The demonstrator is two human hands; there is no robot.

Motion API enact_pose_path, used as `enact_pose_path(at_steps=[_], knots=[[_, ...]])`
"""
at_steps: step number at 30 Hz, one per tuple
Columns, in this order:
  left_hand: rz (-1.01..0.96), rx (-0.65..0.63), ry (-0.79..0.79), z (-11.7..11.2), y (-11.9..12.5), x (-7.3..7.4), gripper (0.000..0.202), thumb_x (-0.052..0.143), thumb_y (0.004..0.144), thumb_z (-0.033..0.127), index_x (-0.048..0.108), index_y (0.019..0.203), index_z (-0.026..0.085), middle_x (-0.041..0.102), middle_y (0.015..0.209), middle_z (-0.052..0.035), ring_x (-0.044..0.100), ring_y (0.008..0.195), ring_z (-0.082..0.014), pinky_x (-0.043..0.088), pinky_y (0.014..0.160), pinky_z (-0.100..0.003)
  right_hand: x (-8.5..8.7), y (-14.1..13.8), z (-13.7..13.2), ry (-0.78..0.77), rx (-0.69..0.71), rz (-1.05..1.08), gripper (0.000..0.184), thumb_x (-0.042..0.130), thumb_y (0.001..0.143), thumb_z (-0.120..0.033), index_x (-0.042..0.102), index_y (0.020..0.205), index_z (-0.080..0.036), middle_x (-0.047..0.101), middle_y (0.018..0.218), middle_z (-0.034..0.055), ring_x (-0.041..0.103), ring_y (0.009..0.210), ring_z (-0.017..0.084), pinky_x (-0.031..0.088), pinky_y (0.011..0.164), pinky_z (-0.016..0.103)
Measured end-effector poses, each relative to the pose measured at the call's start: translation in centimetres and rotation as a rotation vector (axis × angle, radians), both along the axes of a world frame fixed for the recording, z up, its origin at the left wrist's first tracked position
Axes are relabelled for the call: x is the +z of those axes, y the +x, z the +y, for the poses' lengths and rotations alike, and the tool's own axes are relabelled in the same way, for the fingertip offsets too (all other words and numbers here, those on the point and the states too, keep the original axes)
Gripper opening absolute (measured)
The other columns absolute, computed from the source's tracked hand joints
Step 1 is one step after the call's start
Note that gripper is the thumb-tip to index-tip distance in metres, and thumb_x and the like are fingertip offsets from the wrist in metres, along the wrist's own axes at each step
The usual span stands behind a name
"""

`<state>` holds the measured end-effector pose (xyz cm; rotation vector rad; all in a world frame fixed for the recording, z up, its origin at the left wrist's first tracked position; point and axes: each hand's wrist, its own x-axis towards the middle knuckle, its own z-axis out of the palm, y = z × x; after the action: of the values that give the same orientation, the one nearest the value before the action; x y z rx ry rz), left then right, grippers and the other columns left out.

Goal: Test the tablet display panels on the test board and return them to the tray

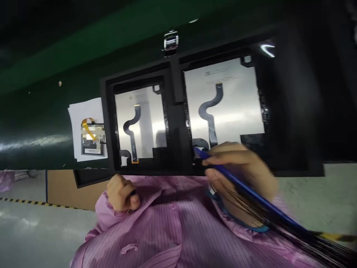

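My right hand (242, 173) is closed round a slim blue pen-like tool (237, 181), whose tip reaches the lower left corner of the right-hand silvery panel (237, 96). A dark curved flex cable (206, 108) runs down that panel, its lower end beside my fingers. Below the front edge of the black tray (175, 137), my left hand (122, 193) is curled into a fist; a small dark spot shows by its thumb, and what it holds, if anything, is hidden. Another silvery panel (146, 130) with a similar flex cable (128, 128) lies in the tray's left recess.
White sheets (78, 111) lie left of the tray, with a small module (93, 139) with an orange ribbon on top. A metal latch (171, 41) stands behind the tray on the dark green surface (41, 108). Dark blurred strands (312, 242) trail at lower right.
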<state>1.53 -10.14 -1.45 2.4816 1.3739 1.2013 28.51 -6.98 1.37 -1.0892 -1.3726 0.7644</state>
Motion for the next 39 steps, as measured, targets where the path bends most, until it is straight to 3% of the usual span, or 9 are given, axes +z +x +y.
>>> enact_pose_path(at_steps=[4, 8, 19, 24, 26, 29, 32, 35, 39], knots=[[0.032, 0.234, 0.101, 0.2, -2.5, -2.0, 0.021, 0.047, 0.1, 0.03, 0.063, 0.091, 0.019, 0.062, 0.064, -0.0016, 0.055, 0.052, -0.0151, 0.04, 0.053, -0.029, -0.1, -5.5, 0.5, -0.215, 0.238, -0.046, 0.005, 0.062, 0.088, -0.016, 0.061, 0.091, -0.02, 0.064, 0.081, -0.002, 0.061, 0.068, 0.009, 0.045, 0.058, 0.02], [0.067, 0.278, 0.091, 0.8, -1.8, -2.8, 0.022, 0.046, 0.097, 0.028, 0.062, 0.084, 0.02, 0.06, 0.06, -0.0008, 0.052, 0.051, -0.0156, 0.036, 0.054, -0.031, -1.3, -8.4, 1.0, -0.354, 0.236, -0.149, 0.016, 0.057, 0.09, -0.021, 0.051, 0.076, -0.02, 0.054, 0.062, -0.0061, 0.051, 0.054, 0.007, 0.039, 0.053, 0.019], [0.037, 0.276, 0.137, 1.0, -0.7, -2.9, 0.022, 0.044, 0.097, 0.029, 0.058, 0.082, 0.02, 0.054, 0.054, 0.0015, 0.042, 0.047, -0.0153, 0.027, 0.052, -0.032, -1.6, -8.6, 0.9, -0.448, 0.257, -0.263, 0.023, 0.06, 0.092, -0.03, 0.052, 0.072, -0.02, 0.054, 0.059, -0.0052, 0.048, 0.051, 0.008, 0.037, 0.051, 0.021], [0.034, 0.285, 0.148, 1.1, -0.5, -2.9, 0.023, 0.043, 0.099, 0.03, 0.057, 0.082, 0.021, 0.052, 0.053, 0.002, 0.041, 0.045, -0.015, 0.027, 0.052, -0.032, -1.9, -8.6, 0.8, -0.394, 0.278, -0.257, 0.032, 0.062, 0.095, -0.036, 0.05, 0.069, -0.019, 0.055, 0.061, -0.0048, 0.044, 0.049, 0.006, 0.038, 0.051, 0.021], [0.033, 0.289, 0.151, 1.1, -0.5, -2.9, 0.023, 0.043, 0.099, 0.029, 0.057, 0.083, 0.021, 0.052, 0.053, 0.0021, 0.041, 0.045, -0.0148, 0.026, 0.052, -0.032, -2.1, -8.5, 0.5, -0.39, 0.235, -0.241, 0.03, 0.063, 0.095, -0.035, 0.054, 0.072, -0.019, 0.058, 0.063, -0.0041, 0.05, 0.051, 0.008, 0.041, 0.052, 0.021], [0.046, 0.29, 0.139, 1.1, -0.6, -2.8, 0.023, 0.043, 0.099, 0.029, 0.057, 0.084, 0.02, 0.054, 0.054, 0.0017, 0.043, 0.045, -0.0152, 0.027, 0.052, -0.032, -2.2, -7.8, 0.1, -0.339, 0.056, -0.25, 0.014, 0.061, 0.098, -0.034, 0.064, 0.096, -0.021, 0.069, 0.081, -0.0007, 0.067, 0.07, 0.012, 0.054, 0.065, 0.023], [0.082, 0.298, 0.065, 0.9, -0.5, -2.2, 0.021, 0.043, 0.099, 0.027, 0.06, 0.088, 0.019, 0.062, 0.059, -0.0009, 0.048, 0.049, -0.016, 0.031, 0.054, -0.032, -2.1, -6.6, 0.2, -0.169, -0.088, -0.491, 0.026, 0.052, 0.103, -0.034, 0.063, 0.122, -0.02, 0.073, 0.111, 0.0084, 0.069, 0.105, 0.021, 0.059, 0.092, 0.037], [0.144, 0.354, -0.021, 0.9, -0.2, -1.5, 0.02, 0.048, 0.098, 0.024, 0.066, 0.094, 0.018, 0.069, 0.07, -0.0036, 0.057, 0.056, -0.0161, 0.037, 0.058, -0.031, -2.0, -5.4, 0.7, -0.166, -0.142, -0.728, 0.031, 0.047, 0.104, -0.036, 0.061, 0.122, -0.014, 0.068, 0.125, 0.0157, 0.059, 0.128, 0.031, 0.054, 0.105, 0.052], [0.177, 0.427, -0.062, 1.2, 0.1, -1.1, 0.016, 0.054, 0.095, 0.021, 0.07, 0.095, 0.017, 0.076, 0.092, -0.0089, 0.072, 0.076, -0.0175, 0.048, 0.065, -0.028, -2.6, -5.6, 1.3, -0.233, -0.071, -0.773, 0.03, 0.048, 0.103, -0.042, 0.057, 0.113, -0.015, 0.064, 0.129, 0.0194, 0.046, 0.139, 0.038, 0.035, 0.118, 0.069]])
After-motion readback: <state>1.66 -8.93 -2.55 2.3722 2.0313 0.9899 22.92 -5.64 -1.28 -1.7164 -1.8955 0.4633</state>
